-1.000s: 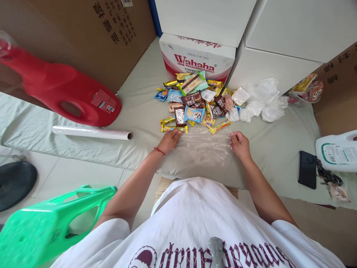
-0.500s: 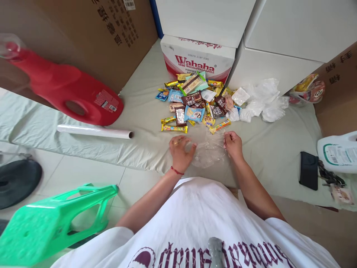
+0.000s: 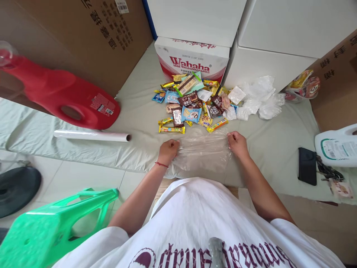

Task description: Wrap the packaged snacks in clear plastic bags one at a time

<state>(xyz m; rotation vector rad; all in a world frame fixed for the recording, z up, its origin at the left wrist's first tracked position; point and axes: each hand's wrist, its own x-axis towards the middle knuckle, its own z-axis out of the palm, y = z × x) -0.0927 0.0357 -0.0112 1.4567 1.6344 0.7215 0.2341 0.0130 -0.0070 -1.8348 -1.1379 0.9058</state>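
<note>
A sheet of thin transparent plastic film (image 3: 202, 150) is stretching between the person's two hands, near the front of the cloth-covered surface (image 3: 279, 149). It is looking almost colourless, catching pale streaks of light, with fine creases running crosswise along its far part. Its nearer part is spreading more loosely, wrinkling at the sides and letting the greenish-grey cloth show through. The left hand (image 3: 169, 152) is curling its fingers into a near fist, thumb and forefinger closing on the film's left side. The right hand (image 3: 238, 144) is bending its fingers inward in the same way, its thumb and forefinger pinching the opposite corner.

The front edge of the cloth is running just below the film, close to the person's white T-shirt (image 3: 195, 212). On the far side, a heap of wrapped snacks (image 3: 191, 108) is crowding up to the film, its lowest yellow packets lying just beyond it, and the Wahaha carton (image 3: 192, 61) is standing behind the heap. Bundled transparent plastic bags (image 3: 262, 98) are sitting beyond the right hand. Sideways there is more room: a strip of cloth is separating the left hand from the white roll (image 3: 90, 136), and a wider stretch is reaching from the right hand to the black phone (image 3: 307, 166), which is lying well apart beside some keys (image 3: 329, 173).
</note>
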